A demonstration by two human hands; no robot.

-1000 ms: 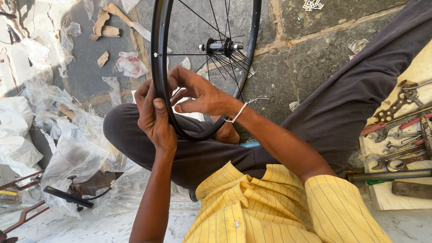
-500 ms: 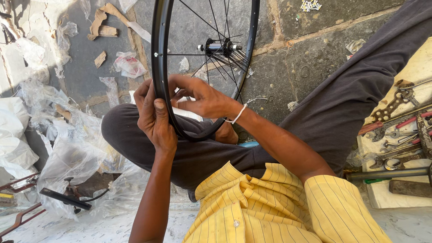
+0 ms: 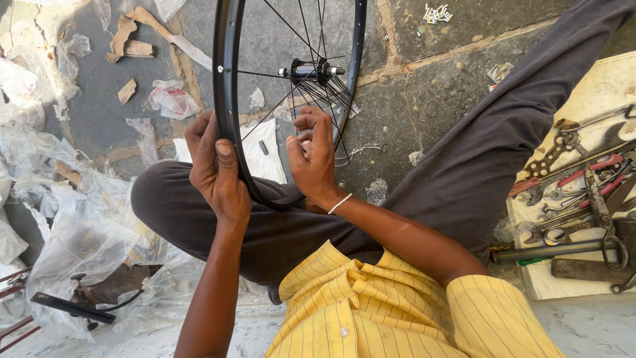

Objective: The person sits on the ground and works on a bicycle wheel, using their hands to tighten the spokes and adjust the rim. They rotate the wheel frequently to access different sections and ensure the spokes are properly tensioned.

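Wheel (image 3: 228, 99) half-spoked: left hand (image 3: 215, 169) grips rim, right hand (image 3: 311, 156) pinches spoke; many spokes still loose at hub (image 3: 311, 69)

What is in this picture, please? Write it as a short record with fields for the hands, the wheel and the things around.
left hand: left hand grips the black metal bicycle wheel rim from outside, thumb on the rim
right hand: right hand inside the wheel, fingers curled at the thin black spokes
wheel: upright, its lower edge on the person's lap; silver hub at centre
right side: metal hand tools on a pale cloth
left side: crumpled clear plastic sheets on the stone floor
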